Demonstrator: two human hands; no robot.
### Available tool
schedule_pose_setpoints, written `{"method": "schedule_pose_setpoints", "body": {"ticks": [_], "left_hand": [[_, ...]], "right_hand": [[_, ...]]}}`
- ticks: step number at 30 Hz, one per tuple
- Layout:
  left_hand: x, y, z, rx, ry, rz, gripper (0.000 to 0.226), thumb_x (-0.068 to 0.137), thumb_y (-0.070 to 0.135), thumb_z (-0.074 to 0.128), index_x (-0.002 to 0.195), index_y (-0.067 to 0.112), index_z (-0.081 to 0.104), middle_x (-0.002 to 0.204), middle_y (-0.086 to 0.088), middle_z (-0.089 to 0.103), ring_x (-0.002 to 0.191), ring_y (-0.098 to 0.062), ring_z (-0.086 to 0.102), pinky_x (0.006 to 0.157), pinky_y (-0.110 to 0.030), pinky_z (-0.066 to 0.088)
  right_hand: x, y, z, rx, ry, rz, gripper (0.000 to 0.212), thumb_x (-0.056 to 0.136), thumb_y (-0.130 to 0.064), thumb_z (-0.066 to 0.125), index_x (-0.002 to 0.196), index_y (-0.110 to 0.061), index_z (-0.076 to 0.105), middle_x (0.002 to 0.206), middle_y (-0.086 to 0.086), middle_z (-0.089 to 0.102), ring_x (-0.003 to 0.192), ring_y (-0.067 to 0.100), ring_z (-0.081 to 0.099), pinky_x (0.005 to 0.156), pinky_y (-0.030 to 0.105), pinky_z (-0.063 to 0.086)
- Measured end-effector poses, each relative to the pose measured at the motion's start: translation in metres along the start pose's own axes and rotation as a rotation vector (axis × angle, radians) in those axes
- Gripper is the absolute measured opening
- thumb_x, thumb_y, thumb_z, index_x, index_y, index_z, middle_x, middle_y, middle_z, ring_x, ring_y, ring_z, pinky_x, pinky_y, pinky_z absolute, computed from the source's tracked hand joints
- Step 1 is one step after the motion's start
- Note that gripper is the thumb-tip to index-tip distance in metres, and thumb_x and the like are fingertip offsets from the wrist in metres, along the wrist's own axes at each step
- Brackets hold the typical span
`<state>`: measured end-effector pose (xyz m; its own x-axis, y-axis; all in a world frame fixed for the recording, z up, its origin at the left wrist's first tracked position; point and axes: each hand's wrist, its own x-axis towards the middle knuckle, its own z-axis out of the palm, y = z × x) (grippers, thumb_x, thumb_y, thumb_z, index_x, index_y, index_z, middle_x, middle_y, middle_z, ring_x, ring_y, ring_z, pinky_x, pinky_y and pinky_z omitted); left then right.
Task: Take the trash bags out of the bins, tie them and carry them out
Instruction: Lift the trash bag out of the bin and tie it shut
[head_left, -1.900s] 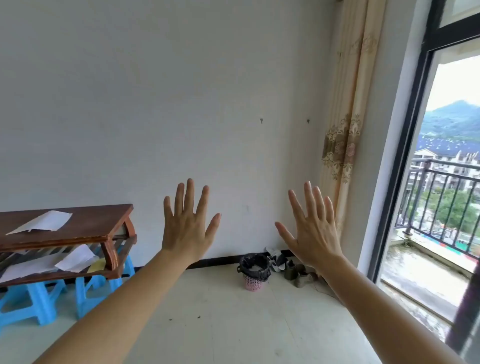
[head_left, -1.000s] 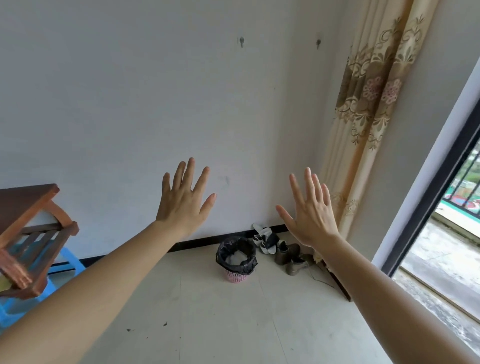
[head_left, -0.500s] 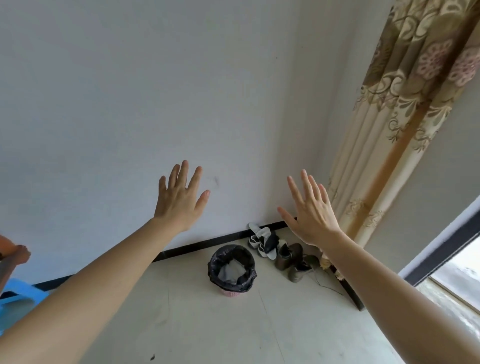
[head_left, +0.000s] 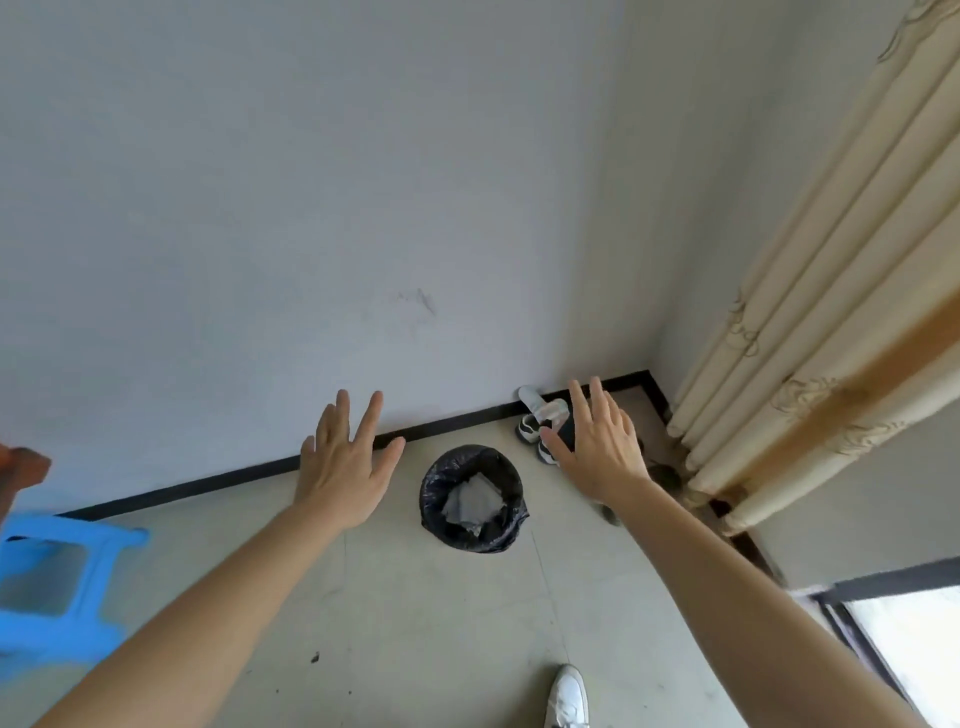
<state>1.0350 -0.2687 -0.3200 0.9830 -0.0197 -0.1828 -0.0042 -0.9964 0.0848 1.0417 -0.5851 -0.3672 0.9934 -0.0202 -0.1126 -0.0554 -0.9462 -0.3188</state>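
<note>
A pale grey wall (head_left: 311, 208) fills the upper part of the view, meeting a light tiled floor (head_left: 415, 623) along a black skirting strip. A cream curtain (head_left: 831, 338) with a brown band hangs in folds at three o'clock, its hem touching the floor in the corner. At eight o'clock stands a blue plastic stool (head_left: 62, 597) (blurred at the frame's edge). The black trash bag (head_left: 441, 480) sits just below centre, towards six o'clock, its mouth open and rolled outward over a bin that it hides entirely; crumpled grey paper lies inside. Both bare arms reach forward. The left hand (head_left: 345, 467) hovers at ten o'clock of the bag, fingers straight and spread, holding nothing. The right hand (head_left: 597, 452) hovers at two o'clock of it, likewise flat, spread and empty. Neither touches the bag. Behind the right hand, shoes (head_left: 540, 415) lie against the skirting. A white shoe (head_left: 569, 696) on the person's foot shows at six o'clock.
</note>
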Motion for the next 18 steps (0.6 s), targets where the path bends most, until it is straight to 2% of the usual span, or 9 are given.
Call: {"method": "schedule_pose_setpoints", "body": {"ticks": [5,9,14,18], "left_hand": [[0.062,-0.013,0.047,-0.062,-0.098,-0.020,0.067,0.101,0.060,0.018,0.159,0.034,0.000,0.168,-0.012,-0.005,0.154,-0.032,0.001,0.122,-0.051,0.016],[0.126,-0.026,0.129,-0.221,-0.166,-0.077,0.068,0.101,0.060,0.021,0.160,0.029,0.006,0.168,-0.012,0.003,0.154,-0.031,0.004,0.120,-0.053,0.019],[0.191,-0.057,0.288,-0.403,-0.249,-0.160,0.067,0.103,0.057,0.024,0.160,0.026,0.009,0.168,-0.010,0.005,0.154,-0.030,0.006,0.120,-0.051,0.015],[0.224,-0.094,0.426,-0.514,-0.231,-0.240,0.068,0.104,0.054,0.025,0.160,0.016,0.013,0.167,-0.011,0.014,0.154,-0.030,0.012,0.123,-0.048,0.014]], "right_hand": [[0.040,0.014,0.053,0.013,-0.080,0.044,0.079,0.099,-0.067,0.025,0.160,-0.021,0.002,0.168,0.012,0.007,0.154,0.029,0.011,0.123,0.045,0.012],[0.079,0.034,0.133,0.066,-0.122,0.163,0.082,0.096,-0.070,0.024,0.160,-0.022,0.005,0.167,0.010,0.013,0.154,0.026,0.014,0.123,0.047,0.016],[0.116,0.055,0.278,0.206,-0.172,0.351,0.077,0.098,-0.066,0.029,0.159,-0.021,0.013,0.166,0.008,0.019,0.152,0.027,0.020,0.120,0.048,0.022],[0.133,0.074,0.418,0.389,-0.183,0.522,0.075,0.099,-0.063,0.033,0.159,-0.021,0.017,0.164,0.009,0.022,0.151,0.027,0.023,0.119,0.047,0.023]]}}
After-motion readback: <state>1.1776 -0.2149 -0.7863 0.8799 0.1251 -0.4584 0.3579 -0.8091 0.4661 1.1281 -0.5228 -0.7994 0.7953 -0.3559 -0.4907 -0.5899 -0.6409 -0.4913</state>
